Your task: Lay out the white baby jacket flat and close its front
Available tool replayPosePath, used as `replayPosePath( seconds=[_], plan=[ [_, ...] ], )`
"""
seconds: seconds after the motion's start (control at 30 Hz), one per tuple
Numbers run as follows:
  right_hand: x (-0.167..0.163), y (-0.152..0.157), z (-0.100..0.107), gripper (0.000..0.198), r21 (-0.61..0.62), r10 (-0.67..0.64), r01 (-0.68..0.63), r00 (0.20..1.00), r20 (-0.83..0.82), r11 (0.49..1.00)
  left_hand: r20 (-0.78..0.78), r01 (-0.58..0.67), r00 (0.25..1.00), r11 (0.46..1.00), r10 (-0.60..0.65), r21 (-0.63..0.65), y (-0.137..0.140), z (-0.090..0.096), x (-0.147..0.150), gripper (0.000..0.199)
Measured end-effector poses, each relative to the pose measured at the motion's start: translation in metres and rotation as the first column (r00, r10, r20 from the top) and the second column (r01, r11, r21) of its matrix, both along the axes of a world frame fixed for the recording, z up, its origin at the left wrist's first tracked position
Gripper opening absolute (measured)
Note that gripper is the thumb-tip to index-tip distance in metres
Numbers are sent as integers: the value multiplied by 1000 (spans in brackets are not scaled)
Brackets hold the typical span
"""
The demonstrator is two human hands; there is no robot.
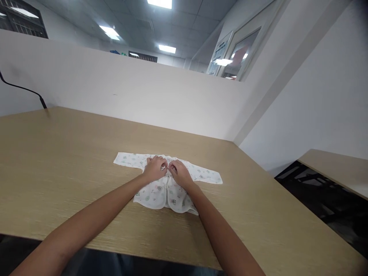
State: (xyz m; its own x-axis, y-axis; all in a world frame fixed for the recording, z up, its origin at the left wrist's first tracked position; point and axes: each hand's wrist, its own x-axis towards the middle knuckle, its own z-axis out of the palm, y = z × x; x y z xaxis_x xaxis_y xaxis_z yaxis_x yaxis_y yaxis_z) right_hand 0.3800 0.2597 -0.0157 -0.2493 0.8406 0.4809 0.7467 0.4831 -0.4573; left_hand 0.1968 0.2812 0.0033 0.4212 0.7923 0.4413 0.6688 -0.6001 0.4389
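Observation:
A small white baby shirt with a scattered print lies front up on the table, its sleeves spread to both sides. Its front opening runs down the middle, and the two rounded lower edges meet near the bottom. My left hand pinches the left front edge just below the collar. Close beside it, my right hand pinches the right front edge, fingertips nearly touching those of the left. Whatever fastener may be between the fingers is hidden.
The wooden table reaches back to a low white partition topped with glass. A black cable hangs at the far left. Beyond the table's right edge stands another table with a dark frame.

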Motion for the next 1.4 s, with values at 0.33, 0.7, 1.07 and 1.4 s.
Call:
replayPosePath(
  seconds=[0.33,0.7,1.07,1.4],
  plan=[
    [-2,-3,3,8,-5,-1,1,1000,-7,1000,5,-34,999,999,35,-30,3,-2,0,7],
    [-2,-4,4,8,4,23,-23,1000,-1,1000,-19,-44,999,997,43,-60,6,-3,0,6],
    [-5,9,-4,11,-88,-93,83,989,-111,993,-12,-20,1000,999,19,-45,8,-4,0,7],
    [-9,12,-6,13,-109,-218,203,964,-151,973,-16,-25,1000,998,25,-54,9,-4,0,6]
  ],
)
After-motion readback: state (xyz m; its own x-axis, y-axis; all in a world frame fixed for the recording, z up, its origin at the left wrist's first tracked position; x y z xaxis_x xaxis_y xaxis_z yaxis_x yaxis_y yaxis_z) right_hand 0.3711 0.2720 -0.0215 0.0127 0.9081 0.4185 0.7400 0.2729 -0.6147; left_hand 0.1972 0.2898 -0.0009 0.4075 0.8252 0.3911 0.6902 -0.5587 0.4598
